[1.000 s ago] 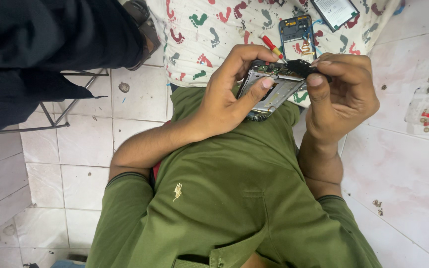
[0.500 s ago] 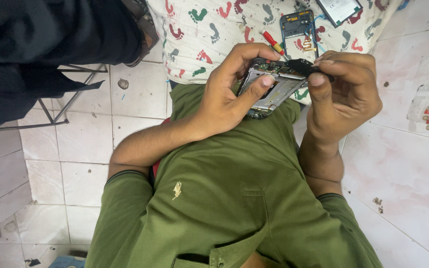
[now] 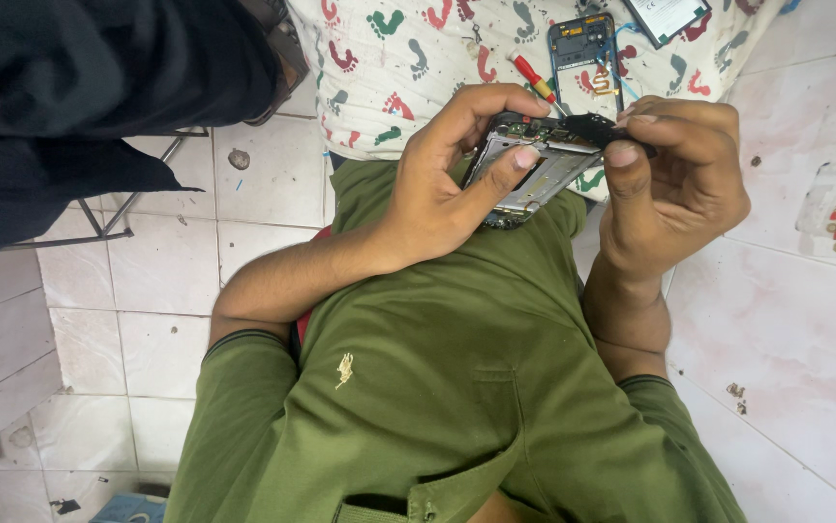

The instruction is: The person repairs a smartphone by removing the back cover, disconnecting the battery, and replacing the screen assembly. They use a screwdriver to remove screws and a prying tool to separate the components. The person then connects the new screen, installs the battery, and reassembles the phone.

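Two hands of mine meet on an opened phone frame (image 3: pixel 534 174), held above my green shirt (image 3: pixel 437 387). My left hand (image 3: pixel 447 184) clamps its near side, thumb across the metal. My right hand (image 3: pixel 674 194) pinches a dark circuit board (image 3: pixel 597 129) at its top. Beyond them, on the footprint-patterned cloth (image 3: pixel 389 68), lie another phone shell (image 3: pixel 587 53) and a red screwdriver (image 3: pixel 534 76).

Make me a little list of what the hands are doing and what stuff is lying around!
left hand: grips the opened phone frame, thumb across it
right hand: pinches a small black part at the frame's top edge
cloth: white with coloured footprints, under the parts
on the cloth: red-handled screwdriver, blue phone shell, flat dark panel
clothing: green shirt
floor: white tiles
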